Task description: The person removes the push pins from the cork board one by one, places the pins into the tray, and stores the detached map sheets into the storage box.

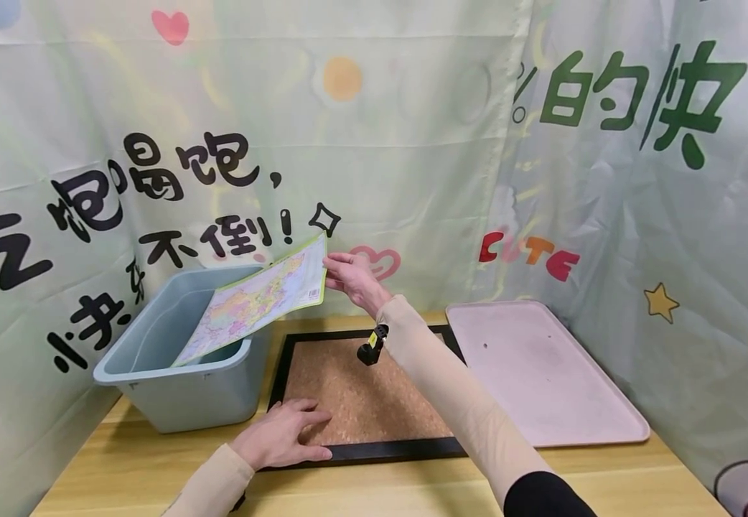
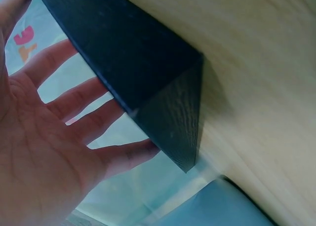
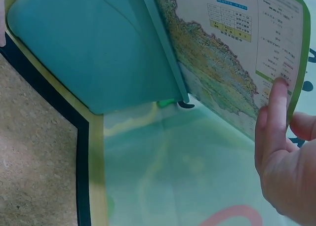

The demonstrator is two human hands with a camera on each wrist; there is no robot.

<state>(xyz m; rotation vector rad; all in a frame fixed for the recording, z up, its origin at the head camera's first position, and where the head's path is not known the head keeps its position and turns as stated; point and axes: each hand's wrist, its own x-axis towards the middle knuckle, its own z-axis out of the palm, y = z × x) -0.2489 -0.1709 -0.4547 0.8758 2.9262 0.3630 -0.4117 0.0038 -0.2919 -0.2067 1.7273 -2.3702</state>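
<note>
A map sheet [image 1: 258, 298] with a green edge slants over the light blue bin [image 1: 183, 398], its lower end inside the rim. My right hand [image 1: 356, 280] pinches the sheet's right end between thumb and fingers. In the right wrist view, the map's other face [image 3: 212, 63] shows a relief map and printed tables. My left hand [image 1: 280, 436] rests, fingers spread, at the front left corner of a cork board [image 1: 361, 388]. The left wrist view has its fingertips touching the board's black frame [image 2: 133, 43], with nothing gripped.
A pale pink tray [image 1: 542, 380] lies right of the cork board, partly overlapping its edge in this view. All stand on a wooden table [image 1: 413, 485]. A printed curtain [image 1: 406, 165] closes off the back and both sides.
</note>
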